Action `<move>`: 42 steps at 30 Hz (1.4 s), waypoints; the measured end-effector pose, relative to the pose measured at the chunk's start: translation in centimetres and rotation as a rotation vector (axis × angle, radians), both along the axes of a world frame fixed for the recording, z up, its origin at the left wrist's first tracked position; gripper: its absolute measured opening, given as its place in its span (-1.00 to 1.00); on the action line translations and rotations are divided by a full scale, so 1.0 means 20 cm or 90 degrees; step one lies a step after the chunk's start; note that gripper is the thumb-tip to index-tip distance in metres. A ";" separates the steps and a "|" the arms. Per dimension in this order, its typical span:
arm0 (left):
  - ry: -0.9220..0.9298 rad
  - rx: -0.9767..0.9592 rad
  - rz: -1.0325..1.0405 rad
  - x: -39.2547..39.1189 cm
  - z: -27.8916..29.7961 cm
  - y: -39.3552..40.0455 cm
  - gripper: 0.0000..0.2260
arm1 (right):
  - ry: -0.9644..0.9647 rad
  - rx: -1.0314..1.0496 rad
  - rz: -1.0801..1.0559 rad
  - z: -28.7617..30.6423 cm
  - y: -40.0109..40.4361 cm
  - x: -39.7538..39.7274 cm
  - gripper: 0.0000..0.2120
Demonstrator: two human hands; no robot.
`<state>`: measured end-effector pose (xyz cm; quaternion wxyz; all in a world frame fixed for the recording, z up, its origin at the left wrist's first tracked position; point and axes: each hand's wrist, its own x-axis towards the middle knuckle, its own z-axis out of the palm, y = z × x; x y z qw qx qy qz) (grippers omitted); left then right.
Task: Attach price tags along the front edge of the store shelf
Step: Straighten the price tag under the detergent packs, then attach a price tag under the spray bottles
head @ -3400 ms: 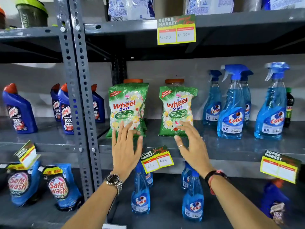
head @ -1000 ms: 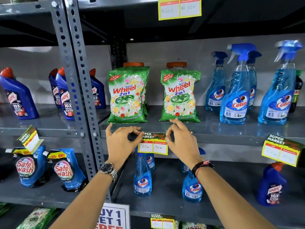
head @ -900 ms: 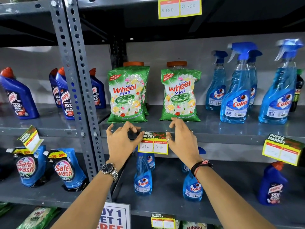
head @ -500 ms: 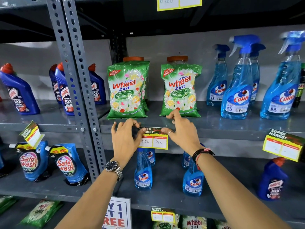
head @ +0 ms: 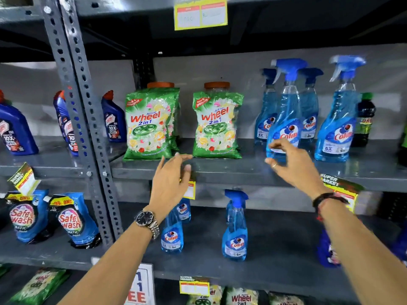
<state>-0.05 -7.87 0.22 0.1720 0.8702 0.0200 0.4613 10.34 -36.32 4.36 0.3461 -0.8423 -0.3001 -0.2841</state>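
Note:
A yellow price tag (head: 190,190) hangs on the front edge of the grey middle shelf (head: 237,173), mostly hidden behind my left hand (head: 170,183). That hand is spread in front of the tag and holds nothing. My right hand (head: 290,165) hovers open over the shelf further right, in front of a blue Colin spray bottle (head: 284,119). Just right of my wrist, another yellow Super Market tag (head: 340,189) sticks out from the same edge, tilted. A third tag (head: 200,15) hangs from the upper shelf.
Two green Wheel detergent bags (head: 217,126) stand above the tag. Blue Harpic bottles (head: 113,118) and a tilted tag (head: 23,179) are left of the grey perforated upright (head: 88,133). Safe Wash pouches (head: 70,219) and Colin bottles (head: 234,230) fill the lower shelf.
Both hands have let go of the middle price tag. My right hand has swung right toward the spray bottles, and my left hand has slid right across the tag. The view shifted right.

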 end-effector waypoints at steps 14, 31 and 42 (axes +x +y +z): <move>0.115 0.005 -0.165 0.38 0.04 -1.17 -0.74 | -0.006 -0.007 0.007 -0.19 -1.03 0.24 -0.79; 0.073 0.055 -0.046 0.46 -0.05 -1.38 -0.84 | -0.013 -0.054 0.011 -0.28 -1.01 0.25 -0.89; 0.159 0.078 -0.137 0.43 -0.09 -1.31 -0.92 | 0.016 -0.145 0.061 -0.26 -1.07 0.26 -0.89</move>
